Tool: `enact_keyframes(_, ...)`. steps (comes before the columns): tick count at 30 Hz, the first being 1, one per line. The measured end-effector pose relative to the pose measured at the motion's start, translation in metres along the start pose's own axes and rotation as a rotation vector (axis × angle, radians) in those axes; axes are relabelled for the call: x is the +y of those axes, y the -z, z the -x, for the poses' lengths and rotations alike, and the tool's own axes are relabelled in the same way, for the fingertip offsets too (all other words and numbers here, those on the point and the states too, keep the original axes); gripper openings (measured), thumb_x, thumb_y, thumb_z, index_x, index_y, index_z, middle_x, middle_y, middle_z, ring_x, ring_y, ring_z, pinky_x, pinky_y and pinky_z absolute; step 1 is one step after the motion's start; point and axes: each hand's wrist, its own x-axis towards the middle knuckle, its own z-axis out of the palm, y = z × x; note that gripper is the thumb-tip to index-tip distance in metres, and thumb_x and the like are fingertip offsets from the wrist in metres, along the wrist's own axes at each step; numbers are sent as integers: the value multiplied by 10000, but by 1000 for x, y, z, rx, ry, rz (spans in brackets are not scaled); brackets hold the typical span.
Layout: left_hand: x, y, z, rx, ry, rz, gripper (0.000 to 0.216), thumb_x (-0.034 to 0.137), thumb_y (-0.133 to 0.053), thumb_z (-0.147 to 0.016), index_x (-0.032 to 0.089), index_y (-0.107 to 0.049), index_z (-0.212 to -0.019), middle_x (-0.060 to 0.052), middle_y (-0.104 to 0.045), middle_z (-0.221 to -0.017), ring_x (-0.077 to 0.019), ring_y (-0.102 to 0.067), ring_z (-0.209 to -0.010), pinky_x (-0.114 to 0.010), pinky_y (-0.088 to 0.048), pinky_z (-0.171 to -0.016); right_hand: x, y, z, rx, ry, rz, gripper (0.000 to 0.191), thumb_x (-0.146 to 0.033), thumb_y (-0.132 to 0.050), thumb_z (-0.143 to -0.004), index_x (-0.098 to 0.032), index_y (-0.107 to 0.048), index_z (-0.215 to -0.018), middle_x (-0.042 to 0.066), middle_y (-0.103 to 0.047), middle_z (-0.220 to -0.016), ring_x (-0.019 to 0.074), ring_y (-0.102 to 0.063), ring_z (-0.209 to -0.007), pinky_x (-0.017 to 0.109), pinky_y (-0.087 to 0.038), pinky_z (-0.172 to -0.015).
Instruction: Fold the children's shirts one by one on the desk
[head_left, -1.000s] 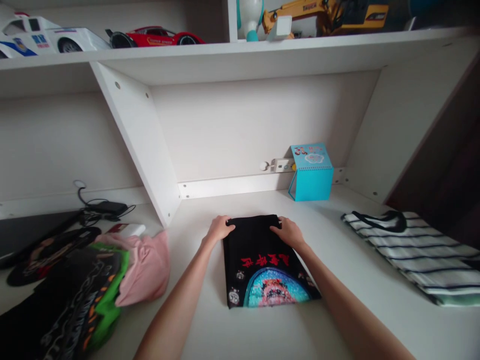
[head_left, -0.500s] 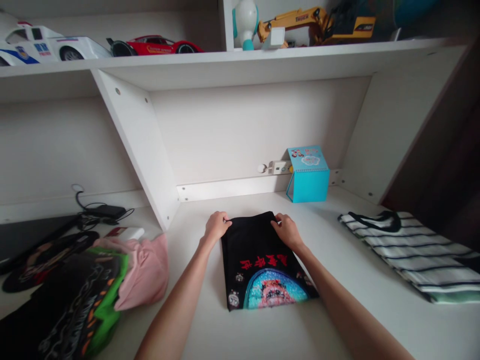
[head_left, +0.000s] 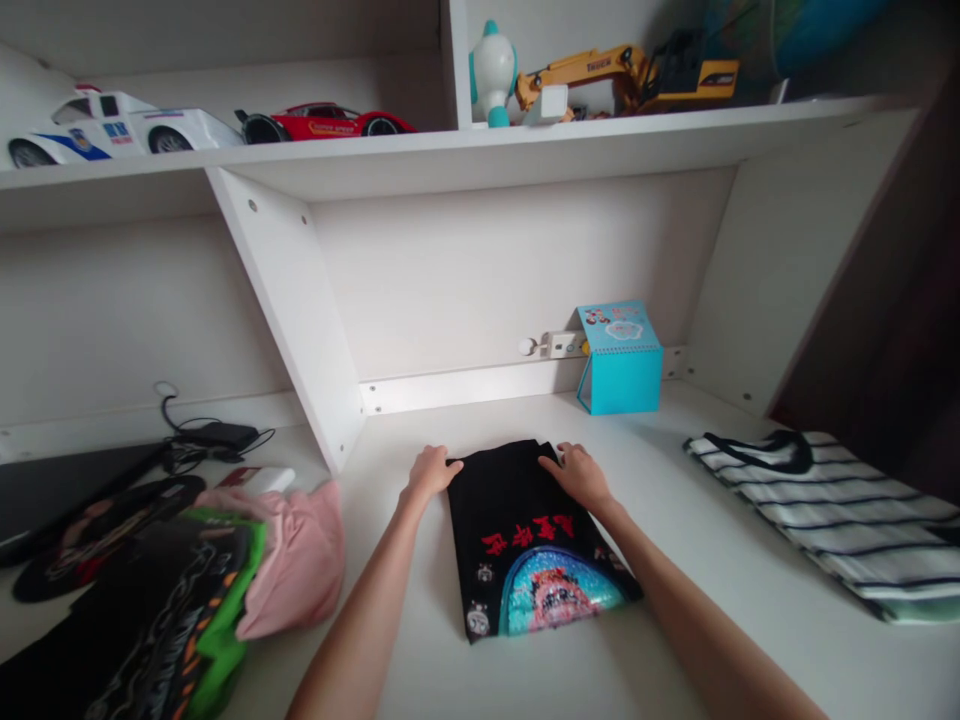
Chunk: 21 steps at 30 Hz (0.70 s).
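A black folded T-shirt [head_left: 499, 495] lies flat on the white desk, with red characters and a shiny blue and pink half-round print at its near end. At its far left corner rests my left hand [head_left: 430, 474], thumb stretched onto the cloth and fingers loosely apart at the edge. My right hand [head_left: 583, 476] is at the far right corner, its thumb on the fabric and its fingers spread away from the thumb. Neither hand lifts the shirt. Part of the shirt's right edge is hidden by my right hand and forearm.
A striped folded shirt [head_left: 832, 515] lies at right. At left are a pink cloth [head_left: 300, 560], a pile of dark and green clothes [head_left: 150, 620] and a black adapter [head_left: 220, 434]. Behind stands a blue desk calendar [head_left: 624, 380]. A shelf [head_left: 525, 145] with toys crosses above.
Both hands have loosened from the shirt's far corners, and the right fingers have spread from the thumb. The shirt stays in place on the desk; the camera view has tilted slightly upward.
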Motion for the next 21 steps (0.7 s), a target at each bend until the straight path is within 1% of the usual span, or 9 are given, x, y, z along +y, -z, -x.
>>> enact_keyframes(3, -3, -2, -3, -97, -54, 27, 312, 347, -588, -726, 135, -629, -953, -116, -643, -1036, -257, -572, -994, -307, -407, -839, -3, -1, 1, -55, -14, -3, 357, -367, -610, -788, -116, -560, -1037, 92, -610, -952, 203, -580, -891, 329, -433, -782)
enact_keyframes(6, -4, 2, -6, -219, -128, 88, 272, 326, -598, -688, 158, -661, -893, -57, -688, -925, -235, -609, -913, -278, -439, -779, -6, 2, 1, -95, -69, -36, 292, -350, -573, -833, -135, -555, -1028, 35, -610, -911, 160, -585, -832, 354, -466, -769)
enact_keyframes(8, -3, 4, -6, -267, -156, 121, 247, 279, -598, -657, 151, -671, -856, -42, -698, -868, -236, -621, -868, -284, -450, -756, -6, 8, 2, -124, -88, -74, 258, -350, -546, -857, -137, -561, -1003, 23, -604, -903, 138, -587, -783, 336, -489, -725)
enact_keyframes(11, 3, 10, -2, -303, -186, 162, 241, 237, -596, -621, 132, -672, -824, -43, -698, -817, -241, -628, -814, -301, -458, -738, -9, 26, 6, -168, -49, -140, 226, -344, -546, -859, -127, -581, -911, 2, -599, -843, 111, -576, -692, 273, -493, -625)
enact_keyframes(13, 12, 17, 3, -317, -225, 192, 249, 245, -596, -621, 139, -665, -835, -38, -693, -834, -230, -622, -819, -299, -454, -751, -15, 47, 10, -170, 9, -182, 187, -306, -576, -836, -122, -581, -804, -25, -579, -730, 90, -548, -606, 233, -463, -558)
enact_keyframes(14, 18, 22, 7, -296, -257, 225, 260, 253, -595, -627, 146, -657, -856, -38, -687, -863, -224, -613, -847, -295, -447, -769, -19, 61, 12, -148, 41, -201, 163, -272, -593, -818, -124, -569, -754, -40, -554, -666, 84, -527, -572, 219, -439, -537)
enact_keyframes(16, 36, 37, 16, -178, -346, 340, 284, 269, -587, -647, 159, -627, -906, -42, -660, -931, -211, -585, -908, -288, -430, -802, -31, 94, 21, -52, 106, -235, 125, -213, -601, -788, -144, -531, -710, -61, -492, -590, 83, -486, -551, 206, -390, -529)
enact_keyframes(19, 64, 65, 34, 72, -473, 554, 276, 274, -579, -676, 175, -567, -933, -42, -610, -964, -192, -562, -903, -285, -427, -787, -55, 146, 50, 181, 222, -269, 108, -229, -557, -799, -182, -473, -748, -57, -453, -638, 94, -448, -607, 210, -352, -574)
enact_keyframes(21, 75, 82, 44, 128, -536, 637, 269, 258, -578, -680, 185, -543, -936, -32, -596, -955, -180, -559, -892, -281, -427, -787, -72, 172, 79, 349, 400, -272, 68, -216, -516, -811, -193, -464, -773, -37, -457, -700, 106, -446, -647, 216, -352, -599)
